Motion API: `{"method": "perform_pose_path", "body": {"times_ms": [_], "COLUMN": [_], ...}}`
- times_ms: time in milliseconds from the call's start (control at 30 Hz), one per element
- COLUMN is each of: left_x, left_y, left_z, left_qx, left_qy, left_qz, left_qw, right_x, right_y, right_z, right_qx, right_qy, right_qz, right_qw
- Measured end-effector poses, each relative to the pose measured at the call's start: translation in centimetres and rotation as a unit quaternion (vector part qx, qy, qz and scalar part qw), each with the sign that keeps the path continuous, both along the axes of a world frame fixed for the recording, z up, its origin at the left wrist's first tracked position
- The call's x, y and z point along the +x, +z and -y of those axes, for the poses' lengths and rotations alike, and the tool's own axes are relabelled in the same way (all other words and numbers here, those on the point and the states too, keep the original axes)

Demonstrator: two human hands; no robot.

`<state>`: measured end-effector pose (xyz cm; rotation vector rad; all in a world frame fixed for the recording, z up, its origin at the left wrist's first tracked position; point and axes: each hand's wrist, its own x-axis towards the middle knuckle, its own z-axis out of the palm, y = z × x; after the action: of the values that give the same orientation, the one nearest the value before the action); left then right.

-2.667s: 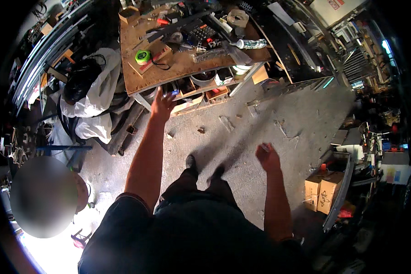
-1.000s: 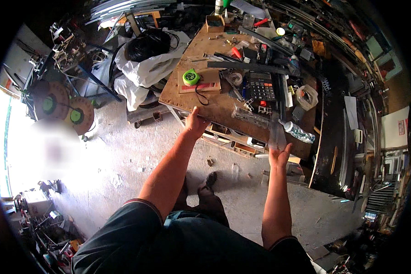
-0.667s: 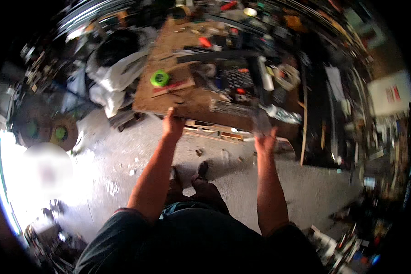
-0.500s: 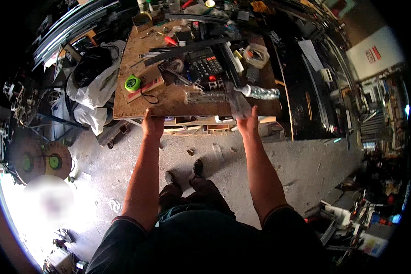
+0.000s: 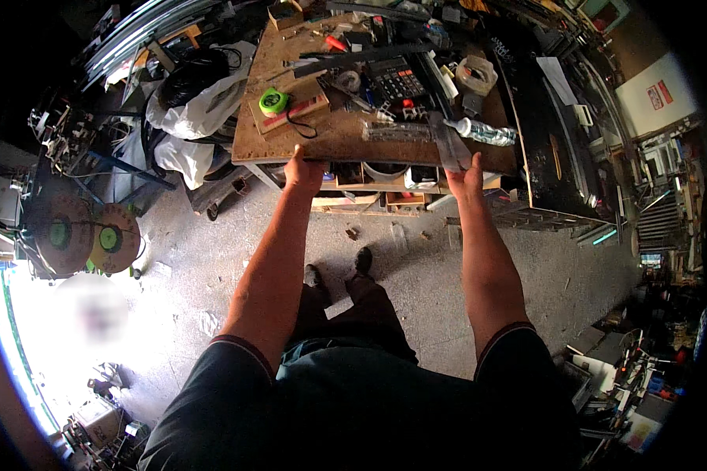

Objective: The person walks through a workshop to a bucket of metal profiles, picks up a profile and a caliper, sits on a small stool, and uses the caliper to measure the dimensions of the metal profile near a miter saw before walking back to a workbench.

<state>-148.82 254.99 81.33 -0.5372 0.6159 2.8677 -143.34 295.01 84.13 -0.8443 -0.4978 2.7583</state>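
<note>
The wooden tabletop (image 5: 346,151) of a workbench spans the view in front of me. My left hand (image 5: 303,173) grips its front edge, thumb on top and fingers hidden below. Farther right, my right hand (image 5: 467,179) holds the same edge in the same way. A clear plastic sleeve (image 5: 450,149) hangs over the edge against this hand. On the top beyond the left hand, a green tape measure (image 5: 273,101) with a black strap rests on a flat cardboard box (image 5: 294,115). A wrapped tube (image 5: 485,132) lies beyond the right hand.
A calculator (image 5: 398,83), metal strips and a plastic tub (image 5: 476,75) crowd the bench. Shelves with small boxes (image 5: 404,199) sit underneath. White plastic bags (image 5: 187,161) stand left of the bench; a black-topped table (image 5: 562,169) adjoins on the right. Scraps litter the floor (image 5: 393,275).
The bench and its contents have shifted up and right in the picture, as has the floor. More of the shelves beneath shows. Both hands keep their places on the edge.
</note>
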Motion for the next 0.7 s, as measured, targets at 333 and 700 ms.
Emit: {"method": "perform_pose_path", "body": {"times_ms": [333, 700], "left_x": [10.7, 22.2], "left_y": [-0.4, 0.4], "left_z": [1.5, 4.7], "left_qx": [0.017, 0.010], "left_qy": [0.010, -0.025], "left_qz": [0.040, -0.013], "left_qw": [0.999, 1.000], "right_x": [9.7, 21.5], "right_y": [-0.6, 1.1], "right_z": [0.3, 4.4], "right_qx": [0.050, 0.048], "right_qy": [0.037, 0.050], "right_qz": [-0.034, -0.031], "right_qw": [0.998, 0.997]}}
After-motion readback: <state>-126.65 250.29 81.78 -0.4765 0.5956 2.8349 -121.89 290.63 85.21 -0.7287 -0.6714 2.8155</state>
